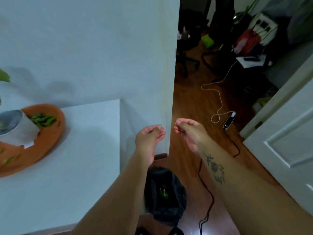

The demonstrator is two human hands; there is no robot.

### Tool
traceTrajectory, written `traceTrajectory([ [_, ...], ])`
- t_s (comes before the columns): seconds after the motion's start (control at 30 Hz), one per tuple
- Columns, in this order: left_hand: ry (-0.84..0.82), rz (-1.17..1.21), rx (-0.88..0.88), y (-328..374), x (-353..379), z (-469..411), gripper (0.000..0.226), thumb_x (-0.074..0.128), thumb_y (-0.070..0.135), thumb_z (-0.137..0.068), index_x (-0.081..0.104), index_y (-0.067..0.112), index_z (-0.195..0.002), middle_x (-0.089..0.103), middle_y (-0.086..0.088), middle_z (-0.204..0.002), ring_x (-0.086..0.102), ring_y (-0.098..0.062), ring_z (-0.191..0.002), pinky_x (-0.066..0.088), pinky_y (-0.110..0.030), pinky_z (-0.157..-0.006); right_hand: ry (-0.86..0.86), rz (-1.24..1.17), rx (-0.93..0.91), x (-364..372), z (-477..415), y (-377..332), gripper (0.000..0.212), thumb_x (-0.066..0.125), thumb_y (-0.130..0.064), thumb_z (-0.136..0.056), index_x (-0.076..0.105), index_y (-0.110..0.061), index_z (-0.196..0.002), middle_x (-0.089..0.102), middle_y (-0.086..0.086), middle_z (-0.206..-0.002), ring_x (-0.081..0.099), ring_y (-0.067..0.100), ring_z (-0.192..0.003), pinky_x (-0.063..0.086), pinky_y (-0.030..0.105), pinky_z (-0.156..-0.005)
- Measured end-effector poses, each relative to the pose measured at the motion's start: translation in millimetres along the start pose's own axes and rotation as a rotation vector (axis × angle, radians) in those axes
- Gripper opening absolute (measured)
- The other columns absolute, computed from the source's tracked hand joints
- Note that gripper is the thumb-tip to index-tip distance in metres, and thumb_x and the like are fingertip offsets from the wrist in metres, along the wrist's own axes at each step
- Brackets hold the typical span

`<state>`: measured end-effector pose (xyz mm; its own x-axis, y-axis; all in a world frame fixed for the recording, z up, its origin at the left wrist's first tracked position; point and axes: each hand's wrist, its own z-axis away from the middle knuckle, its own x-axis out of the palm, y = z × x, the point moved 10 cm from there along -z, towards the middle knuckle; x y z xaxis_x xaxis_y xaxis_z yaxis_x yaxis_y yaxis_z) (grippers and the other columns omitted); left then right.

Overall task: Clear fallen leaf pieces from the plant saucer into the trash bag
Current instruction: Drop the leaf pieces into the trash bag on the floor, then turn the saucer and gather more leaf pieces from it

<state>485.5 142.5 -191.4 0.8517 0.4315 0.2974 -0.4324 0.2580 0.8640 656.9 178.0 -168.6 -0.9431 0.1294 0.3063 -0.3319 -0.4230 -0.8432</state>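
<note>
White walls meet at a corner beside a white table (81,167), and past the corner a wooden floor (194,102) runs into a dim, cluttered room. On the table, near its left end, sits the orange plant saucer (50,141) with a pale pot (18,131) standing on it.

Both hands are held out in the air past the table's edge, well apart from the saucer. The left hand (149,138) is turned palm up, fingers loosely curled toward the thumb. The right hand (189,131) is cupped in a similar way, thumb close to the fingertips. I see no leaf in either one, but the picture is blurred, so a very small piece could hide there; I cannot say for sure.

Below the forearms, on the floor against the table, the black trash bag (166,192) stands open. Inside it a few green leaf pieces (164,192) show, so I judge that some part of the work is done.

Much is left, however. A heap of green leaves (43,119) lies on the saucer just beside the pot, and more green bits (8,161) lie near its front rim. Several more trips from saucer to bag seem needed.
</note>
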Motion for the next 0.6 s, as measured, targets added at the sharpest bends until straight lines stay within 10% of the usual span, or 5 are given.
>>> traceTrajectory([
  [0.6, 0.159, 0.010, 0.226, 164.4, -221.0, 38.5, 0.013, 0.072, 0.011, -0.087, 0.069, 0.003, -0.097, 0.073, -0.011, -0.090, 0.073, -0.022, -0.084, 0.058, -0.026, -0.077, -0.412, 0.014, 0.022, 256.6, 59.3, 29.2, 0.010, 0.067, -0.005, -0.086, 0.068, -0.003, -0.096, 0.071, 0.009, -0.086, 0.069, 0.019, -0.078, 0.058, 0.023, -0.070],
])
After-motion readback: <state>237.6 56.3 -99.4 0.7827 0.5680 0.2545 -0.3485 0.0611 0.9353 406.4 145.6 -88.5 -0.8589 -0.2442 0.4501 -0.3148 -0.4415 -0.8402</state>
